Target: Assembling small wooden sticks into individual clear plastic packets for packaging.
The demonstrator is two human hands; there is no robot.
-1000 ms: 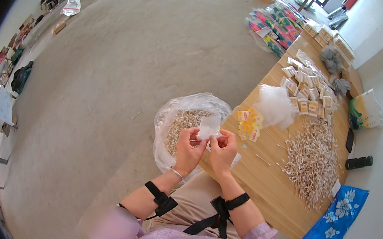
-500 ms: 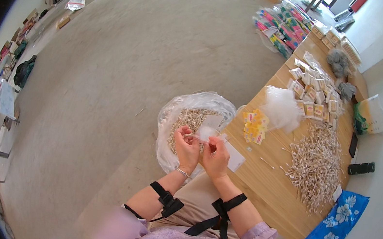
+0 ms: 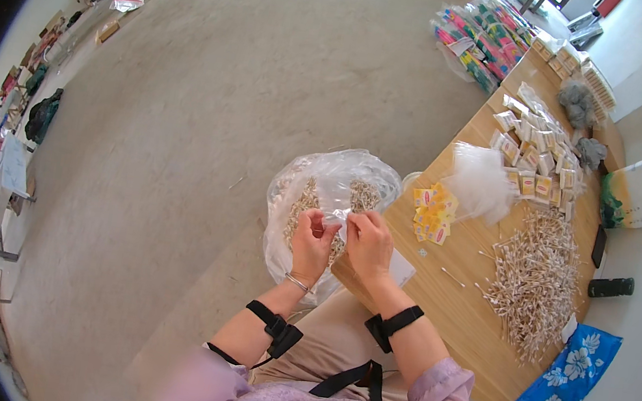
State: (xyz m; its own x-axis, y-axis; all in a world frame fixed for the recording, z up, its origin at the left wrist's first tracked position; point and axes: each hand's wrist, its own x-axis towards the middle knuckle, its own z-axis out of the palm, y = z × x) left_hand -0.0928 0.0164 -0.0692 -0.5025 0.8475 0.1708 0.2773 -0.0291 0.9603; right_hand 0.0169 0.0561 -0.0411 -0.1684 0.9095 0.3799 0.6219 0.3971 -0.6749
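Observation:
My left hand (image 3: pixel 313 242) and my right hand (image 3: pixel 369 246) are both closed, pinching a small clear plastic bag (image 3: pixel 333 194) between fingertips. The bag looks thin and see-through, and I cannot make out anything inside it. Beneath my hands stands a large clear plastic sack (image 3: pixel 278 203), holding many short cotton swabs (image 3: pixel 305 200). Right of it, on the wooden table (image 3: pixel 438 299), yellow-and-white cards (image 3: pixel 434 212) lie in a loose pile beside a stack of clear plastic bags (image 3: pixel 481 182). A white sheet (image 3: pixel 402 270) shows partly behind my right wrist.
Loose cotton swabs (image 3: pixel 536 272) are heaped on the table, with packed bundles (image 3: pixel 539 153) beyond. A blue flowered pouch (image 3: pixel 564 386), a dark cylinder (image 3: pixel 611 286) and a green-and-white bag (image 3: pixel 627 197) line the right side. Colourful wrapped bundles (image 3: pixel 479 42) stand past the table's far end.
The small plastic bag, upright and spread between my hands before, now extends away from my fingers over the sack. My right hand has shifted slightly up and right. The view has turned a little.

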